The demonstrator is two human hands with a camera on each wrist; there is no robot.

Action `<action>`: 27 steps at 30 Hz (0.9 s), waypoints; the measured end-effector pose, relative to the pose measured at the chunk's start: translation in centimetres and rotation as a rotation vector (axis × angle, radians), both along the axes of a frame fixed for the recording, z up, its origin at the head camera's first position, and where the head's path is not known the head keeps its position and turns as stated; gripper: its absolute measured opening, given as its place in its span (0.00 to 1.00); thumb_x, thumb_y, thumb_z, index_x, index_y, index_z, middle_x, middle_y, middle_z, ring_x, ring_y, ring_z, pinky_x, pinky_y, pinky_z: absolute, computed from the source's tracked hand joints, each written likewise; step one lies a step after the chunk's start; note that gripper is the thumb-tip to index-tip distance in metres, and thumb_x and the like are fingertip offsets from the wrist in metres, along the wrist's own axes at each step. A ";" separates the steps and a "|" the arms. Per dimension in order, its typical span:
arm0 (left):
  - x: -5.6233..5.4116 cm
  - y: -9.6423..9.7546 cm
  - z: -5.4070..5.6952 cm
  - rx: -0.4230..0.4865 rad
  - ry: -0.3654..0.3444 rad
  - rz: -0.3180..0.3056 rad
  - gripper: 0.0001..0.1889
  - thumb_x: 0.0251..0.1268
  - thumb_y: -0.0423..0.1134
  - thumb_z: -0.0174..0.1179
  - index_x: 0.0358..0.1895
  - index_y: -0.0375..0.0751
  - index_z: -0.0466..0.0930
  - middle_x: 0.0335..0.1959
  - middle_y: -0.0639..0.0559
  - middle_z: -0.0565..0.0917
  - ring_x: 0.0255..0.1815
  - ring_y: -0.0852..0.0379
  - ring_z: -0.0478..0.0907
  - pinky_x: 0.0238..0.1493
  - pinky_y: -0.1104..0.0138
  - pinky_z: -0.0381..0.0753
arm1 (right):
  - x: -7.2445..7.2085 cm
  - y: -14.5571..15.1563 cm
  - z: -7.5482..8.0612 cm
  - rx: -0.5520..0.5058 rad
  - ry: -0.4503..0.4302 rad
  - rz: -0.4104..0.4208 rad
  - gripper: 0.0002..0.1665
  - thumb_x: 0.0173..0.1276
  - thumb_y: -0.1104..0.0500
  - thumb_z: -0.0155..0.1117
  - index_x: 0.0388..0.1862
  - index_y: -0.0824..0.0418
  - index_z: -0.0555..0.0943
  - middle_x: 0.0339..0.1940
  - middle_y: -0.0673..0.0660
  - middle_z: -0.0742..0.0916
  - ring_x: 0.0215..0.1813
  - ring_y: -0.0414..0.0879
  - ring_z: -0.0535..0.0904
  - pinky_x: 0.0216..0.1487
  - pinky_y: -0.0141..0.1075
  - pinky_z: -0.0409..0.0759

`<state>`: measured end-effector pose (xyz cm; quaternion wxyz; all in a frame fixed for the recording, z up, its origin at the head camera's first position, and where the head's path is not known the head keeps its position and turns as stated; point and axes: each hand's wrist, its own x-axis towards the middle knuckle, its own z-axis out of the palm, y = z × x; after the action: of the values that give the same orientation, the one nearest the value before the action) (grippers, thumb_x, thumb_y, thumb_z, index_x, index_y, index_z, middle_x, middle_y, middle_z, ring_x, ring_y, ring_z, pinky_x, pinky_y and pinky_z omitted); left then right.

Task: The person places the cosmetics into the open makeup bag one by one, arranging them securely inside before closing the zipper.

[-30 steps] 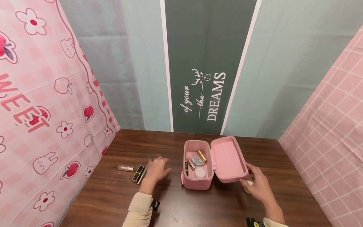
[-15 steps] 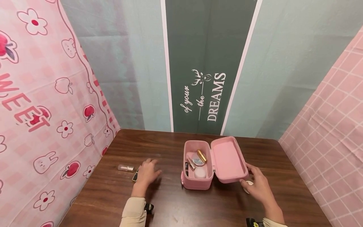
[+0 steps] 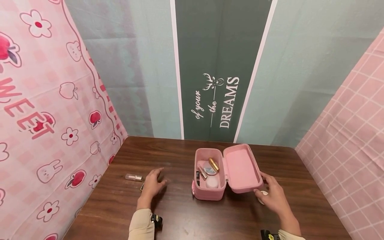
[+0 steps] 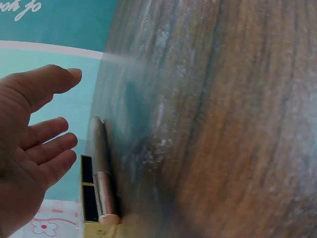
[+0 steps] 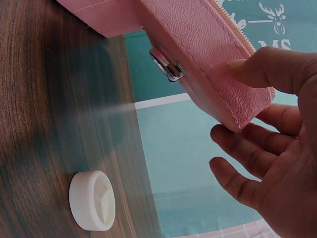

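The right hand point(image 3: 273, 195) grips the raised lid point(image 3: 242, 170) of a pink vanity case point(image 3: 209, 194) by its corner, between thumb and fingers; the case's body, holding a gold lipstick tube point(image 3: 214, 164), stands to the left of that grip, and a round white pot point(image 5: 84, 201) sits just below it. The left hand point(image 3: 152, 186) is loosely spread, a slim rose-gold tube point(image 4: 101, 153) and a black-and-gold compact point(image 4: 89, 201) close beside its fingers.

Left-hand fingers point(image 3: 157, 172) farther left than before, nearer the clear tube point(image 3: 133, 177)
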<state>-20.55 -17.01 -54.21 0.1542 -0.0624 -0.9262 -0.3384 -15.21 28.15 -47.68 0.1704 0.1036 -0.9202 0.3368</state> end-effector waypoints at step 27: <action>-0.8 0.0 -2.1 0.092 -0.032 0.181 0.34 0.39 0.20 0.64 0.58 0.34 0.70 0.44 0.35 0.81 0.39 0.35 0.77 0.40 0.47 0.74 | 0.1 -0.1 0.0 -0.001 -0.019 -0.013 0.40 0.47 0.68 0.73 0.59 0.73 0.67 0.49 0.69 0.76 0.47 0.62 0.75 0.44 0.54 0.75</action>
<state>-21.36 -17.05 -56.35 0.1722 0.0339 -0.9138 -0.3663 -15.11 28.04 -47.67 0.1640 0.0945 -0.9221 0.3374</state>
